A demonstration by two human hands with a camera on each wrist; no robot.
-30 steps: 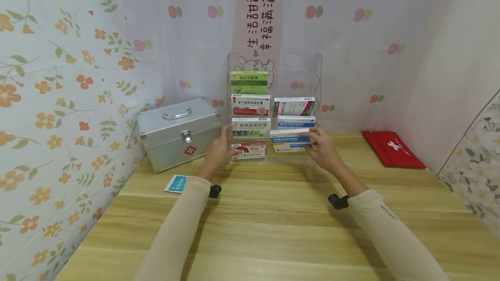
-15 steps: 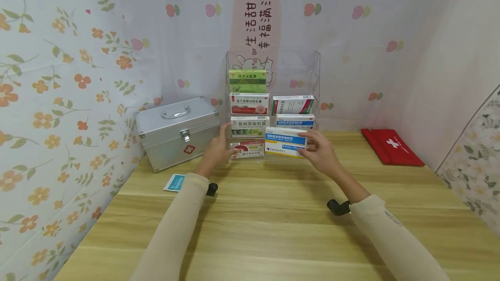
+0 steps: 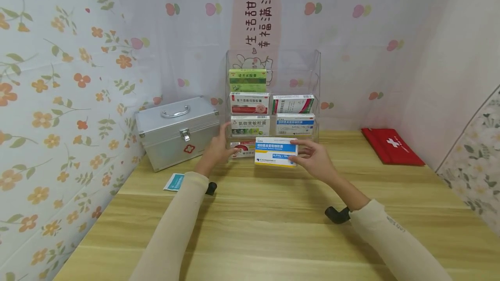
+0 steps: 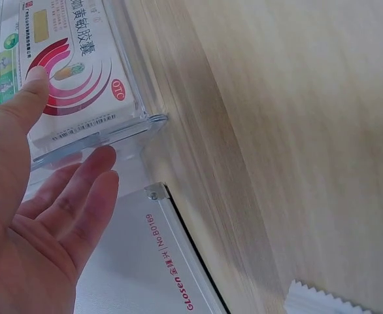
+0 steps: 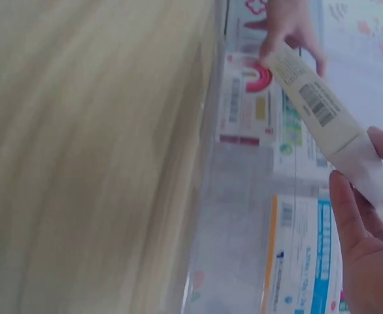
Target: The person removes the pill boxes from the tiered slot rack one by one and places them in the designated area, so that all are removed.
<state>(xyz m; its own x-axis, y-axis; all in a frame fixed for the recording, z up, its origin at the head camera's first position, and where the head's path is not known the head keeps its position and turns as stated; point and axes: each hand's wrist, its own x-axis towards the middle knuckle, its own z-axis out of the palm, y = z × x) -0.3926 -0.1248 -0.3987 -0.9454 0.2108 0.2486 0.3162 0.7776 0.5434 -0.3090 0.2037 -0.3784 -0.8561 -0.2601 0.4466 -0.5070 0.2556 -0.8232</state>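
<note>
I read wall sign (image 3: 257,16): 生活甜甜 幸福满满 | red-swirl box (image 4: 74,72): OTC | metal case (image 4: 159,261) edge: Glosen, No B0169 | red pouch (image 3: 392,146) & case front: cross marks | other box txt too small.

Wooden table (image 3: 273,229) with metal case (image 3: 177,131), clear rack (image 3: 312,77), red pouch (image 3: 392,147), small packet (image 3: 175,183).

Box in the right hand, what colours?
White box with blue band and yellow bottom edge; head view shows it best.

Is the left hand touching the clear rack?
Touching. The left wrist view shows the left hand with its thumb against the front of the clear rack and fingertips under its bottom lip.
</note>
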